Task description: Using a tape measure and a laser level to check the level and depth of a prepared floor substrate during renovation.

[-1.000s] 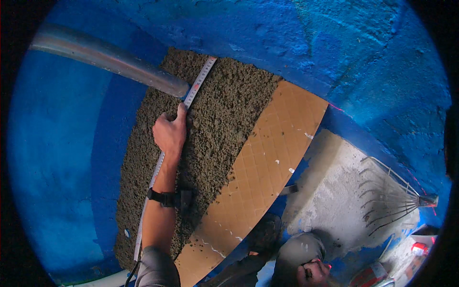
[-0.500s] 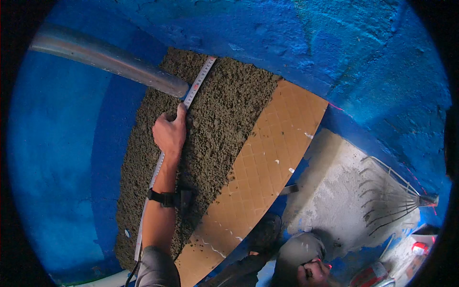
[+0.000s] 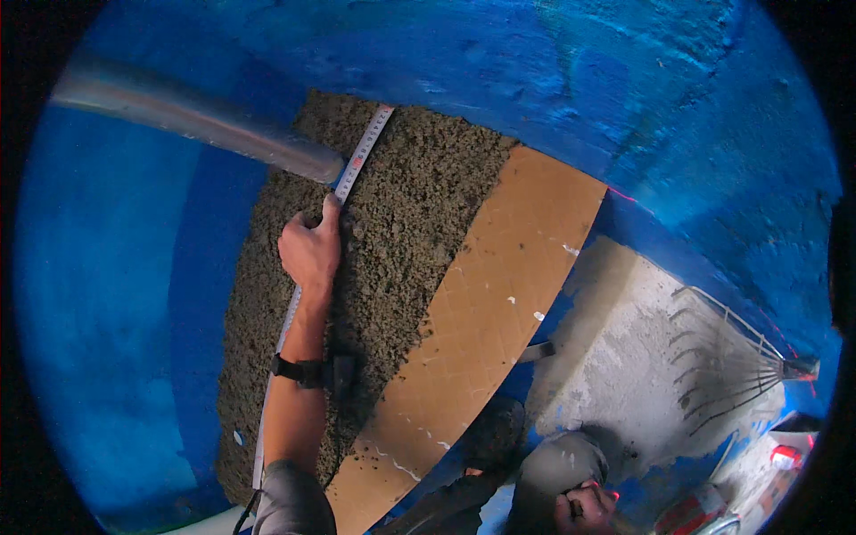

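My left hand [image 3: 308, 250], a dark strapped device [image 3: 316, 373] on its forearm, grips a white measuring tape [image 3: 363, 148] lying lengthwise over a bed of grainy grey mortar [image 3: 419, 223]. The thumb presses on the tape just below the rounded end of a metal pipe [image 3: 205, 116]. A tan gridded board [image 3: 499, 285] borders the mortar on the right. My right hand [image 3: 584, 506] is at the bottom right, beside a grey-clad knee [image 3: 562, 464], fingers curled round something small with red on it, too hidden to name.
Blue rough walls [image 3: 678, 107] surround the mortar. A metal fan rake [image 3: 727, 357] rests over a whitish patch [image 3: 606, 330] on the right. Red and white items [image 3: 785, 459] crowd the lower right. A dark shoe [image 3: 495, 428] shows under the board's edge.
The mortar, pipe, board and my left hand with the tape appear shifted slightly left in the picture. Both hands keep their grips.
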### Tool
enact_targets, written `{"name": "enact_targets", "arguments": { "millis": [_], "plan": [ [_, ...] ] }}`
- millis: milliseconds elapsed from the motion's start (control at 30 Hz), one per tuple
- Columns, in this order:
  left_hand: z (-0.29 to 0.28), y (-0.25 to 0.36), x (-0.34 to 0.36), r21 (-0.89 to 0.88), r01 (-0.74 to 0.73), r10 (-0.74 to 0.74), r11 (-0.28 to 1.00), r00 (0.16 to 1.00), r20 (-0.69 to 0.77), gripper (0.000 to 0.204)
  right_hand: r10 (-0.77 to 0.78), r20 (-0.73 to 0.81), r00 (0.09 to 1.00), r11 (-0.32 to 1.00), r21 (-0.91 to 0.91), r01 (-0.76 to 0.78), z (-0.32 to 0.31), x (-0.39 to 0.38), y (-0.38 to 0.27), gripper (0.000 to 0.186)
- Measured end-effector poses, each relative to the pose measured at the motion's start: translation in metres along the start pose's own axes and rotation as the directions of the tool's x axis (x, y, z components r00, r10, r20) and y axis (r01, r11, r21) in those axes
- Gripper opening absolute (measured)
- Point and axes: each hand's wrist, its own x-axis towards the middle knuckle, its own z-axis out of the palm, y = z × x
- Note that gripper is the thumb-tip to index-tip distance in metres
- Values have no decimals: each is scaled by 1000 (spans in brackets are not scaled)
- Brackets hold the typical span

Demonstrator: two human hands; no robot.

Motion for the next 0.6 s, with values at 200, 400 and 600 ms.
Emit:
{"name": "enact_targets", "arguments": {
  "millis": [200,400,600],
  "plan": [
    [5,-4,4,-17,-14,13,1000,999,-35,70,11,3,1000,999,37,-11,-1,1,-2,11],
    [1,-1,2,-22,1,-1,1000,1000,-9,69,8,-7,1000,1000,6,-8,-4,6,-7,10],
    [3,-3,2,-52,-32,29,998,998,-59,70,-7,-9,1000,1000,14,7,-6,9,-8,11]
  ]
}}
